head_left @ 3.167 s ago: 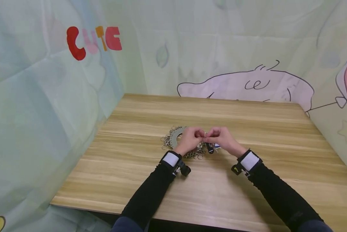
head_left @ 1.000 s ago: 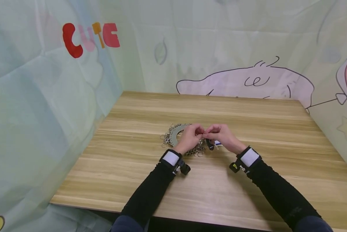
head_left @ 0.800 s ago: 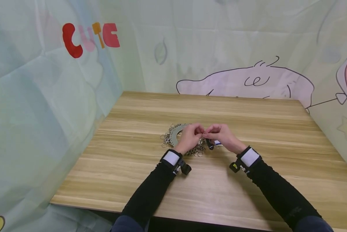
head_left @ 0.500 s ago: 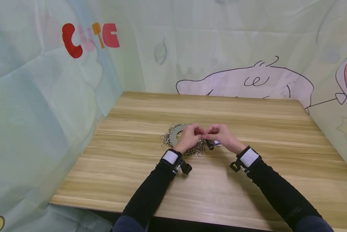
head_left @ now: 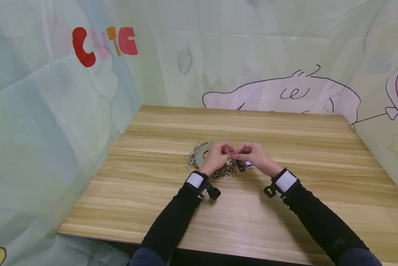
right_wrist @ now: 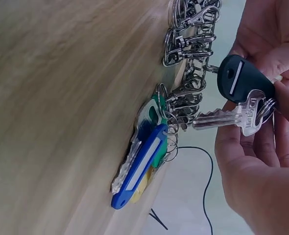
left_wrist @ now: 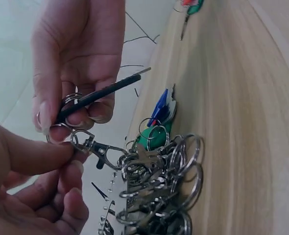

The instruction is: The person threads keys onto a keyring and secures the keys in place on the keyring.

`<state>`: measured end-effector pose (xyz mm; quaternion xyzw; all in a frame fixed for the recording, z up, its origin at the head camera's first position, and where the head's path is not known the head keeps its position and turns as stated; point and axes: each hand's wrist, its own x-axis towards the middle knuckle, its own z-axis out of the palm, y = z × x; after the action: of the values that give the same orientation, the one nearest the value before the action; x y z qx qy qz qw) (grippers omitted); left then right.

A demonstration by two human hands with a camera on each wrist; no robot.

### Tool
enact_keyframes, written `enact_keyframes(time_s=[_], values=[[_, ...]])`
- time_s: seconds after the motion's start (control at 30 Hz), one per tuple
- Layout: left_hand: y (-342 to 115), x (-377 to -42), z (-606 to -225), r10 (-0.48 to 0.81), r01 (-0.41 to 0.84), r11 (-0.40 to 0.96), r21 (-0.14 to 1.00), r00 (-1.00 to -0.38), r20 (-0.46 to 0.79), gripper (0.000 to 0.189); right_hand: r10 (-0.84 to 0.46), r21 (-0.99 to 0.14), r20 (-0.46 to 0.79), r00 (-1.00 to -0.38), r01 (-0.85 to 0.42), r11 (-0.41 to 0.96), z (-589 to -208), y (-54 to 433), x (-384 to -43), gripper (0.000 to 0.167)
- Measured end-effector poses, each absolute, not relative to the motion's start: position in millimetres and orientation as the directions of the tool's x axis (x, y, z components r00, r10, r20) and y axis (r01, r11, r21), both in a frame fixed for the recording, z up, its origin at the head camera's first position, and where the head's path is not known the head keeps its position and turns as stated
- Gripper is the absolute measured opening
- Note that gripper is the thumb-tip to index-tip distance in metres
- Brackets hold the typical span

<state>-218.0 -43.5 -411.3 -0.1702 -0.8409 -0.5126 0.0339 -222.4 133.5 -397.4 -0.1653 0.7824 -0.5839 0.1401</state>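
My left hand [head_left: 217,157] and right hand [head_left: 256,158] meet fingertip to fingertip over the right side of a flat grey ring-shaped holder [head_left: 199,158], fringed with metal clasps and rings. In the left wrist view, the left thumb and fingers pinch a thin split ring [left_wrist: 54,139] joined to a lobster clasp [left_wrist: 100,151] on the holder. The right fingers pinch a key ring [right_wrist: 268,108] carrying a silver key [right_wrist: 225,118] and a black key tag [right_wrist: 240,81]. Fingers partly hide where the two rings come together.
Beside the holder, a blue key tag [right_wrist: 142,164], a green tag [left_wrist: 156,137] and more keys hang from its clasps onto the wooden table [head_left: 159,184]. Another key with a green tag [left_wrist: 196,7] lies farther off. Printed cloth [head_left: 172,51] walls the table's back and sides.
Both hands stay almost in place with fingertips together, making only small finger shifts. The head view has tilted slightly down since the earliest frame.
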Motion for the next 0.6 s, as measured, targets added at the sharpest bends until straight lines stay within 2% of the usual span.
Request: enact_keyframes(time_s=[0.1, 0.33, 0.6], values=[[-44.7, -218.3, -410.2, 0.262, 0.319, 0.426, 0.846, -0.939, 0.222, 0.012, -0.429, -0.957, -0.017, -0.903, -0.11, 0.268, -397.3, 132.6, -222.8, 0.019], [-45.0, -217.2, -406.4, 0.314, 0.417, 0.501, 0.759, -0.904, 0.29, 0.011, -0.41, -0.964, -0.032, -0.911, -0.081, 0.255, -399.7, 132.2, -224.9, 0.015], [-44.5, -217.3, -409.4, 0.246, 0.345, 0.468, 0.814, -0.935, 0.255, 0.012, -0.434, -0.958, 0.009, -0.901, -0.132, 0.254, -398.8, 131.8, -222.8, 0.019]])
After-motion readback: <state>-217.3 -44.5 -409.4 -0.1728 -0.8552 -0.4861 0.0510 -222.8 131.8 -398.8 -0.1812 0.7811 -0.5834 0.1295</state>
